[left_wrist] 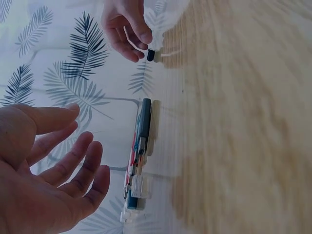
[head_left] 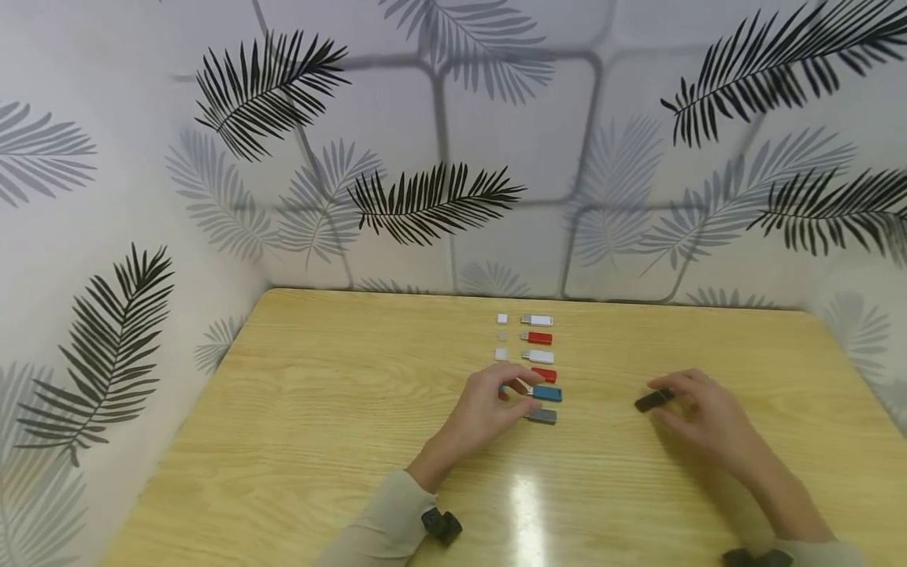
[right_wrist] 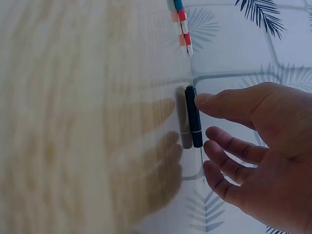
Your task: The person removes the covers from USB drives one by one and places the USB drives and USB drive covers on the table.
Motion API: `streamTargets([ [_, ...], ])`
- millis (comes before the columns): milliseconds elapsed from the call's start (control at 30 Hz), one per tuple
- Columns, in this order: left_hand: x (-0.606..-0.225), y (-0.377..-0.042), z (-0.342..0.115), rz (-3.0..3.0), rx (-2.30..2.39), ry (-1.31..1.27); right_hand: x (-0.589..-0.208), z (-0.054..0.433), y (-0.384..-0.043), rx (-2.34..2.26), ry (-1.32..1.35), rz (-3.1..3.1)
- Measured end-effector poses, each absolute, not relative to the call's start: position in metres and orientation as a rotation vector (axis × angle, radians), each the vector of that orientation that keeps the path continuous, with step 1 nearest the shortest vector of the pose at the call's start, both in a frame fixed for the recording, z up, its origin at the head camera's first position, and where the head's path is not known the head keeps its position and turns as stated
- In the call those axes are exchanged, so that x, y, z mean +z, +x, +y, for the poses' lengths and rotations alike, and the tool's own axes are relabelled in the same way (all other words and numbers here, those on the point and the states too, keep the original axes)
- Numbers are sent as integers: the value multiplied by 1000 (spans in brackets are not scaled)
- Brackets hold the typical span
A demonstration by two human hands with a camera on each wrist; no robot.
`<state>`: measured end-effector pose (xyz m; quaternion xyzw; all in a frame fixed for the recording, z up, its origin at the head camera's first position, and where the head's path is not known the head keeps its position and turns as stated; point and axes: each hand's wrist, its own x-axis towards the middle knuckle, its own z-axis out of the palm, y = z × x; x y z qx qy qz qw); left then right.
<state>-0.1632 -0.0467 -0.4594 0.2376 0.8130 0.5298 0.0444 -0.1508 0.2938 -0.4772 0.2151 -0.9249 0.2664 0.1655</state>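
My right hand (head_left: 701,417) has its thumb and index finger on either side of a black USB stick (head_left: 653,400), pinching it at the table surface. In the right wrist view the thumb lies against this stick (right_wrist: 193,117), which shows a thin seam near one end. My left hand (head_left: 492,402) hovers over the near end of a column of USB sticks, its fingers parted and holding nothing. Closest to it are a blue USB stick (head_left: 546,394) and a grey USB stick (head_left: 542,416); their plug ends are partly hidden by the fingers.
Farther back lie a red USB stick (head_left: 544,376), a white one (head_left: 538,357), another red one (head_left: 538,339) and another white one (head_left: 538,320). Small caps (head_left: 501,354) line up left of them. A patterned wall (head_left: 453,252) borders the wooden table (head_left: 319,378).
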Motion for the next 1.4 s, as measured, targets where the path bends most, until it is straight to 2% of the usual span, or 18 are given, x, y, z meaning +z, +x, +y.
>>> streamTargets([
  [933,-464,-165,-4,2420,1652,779,-481,302,-155,826,618,-2774],
  [1400,-468,-169,19,2414,1650,767,-462,281,-142,944,698,-2651],
])
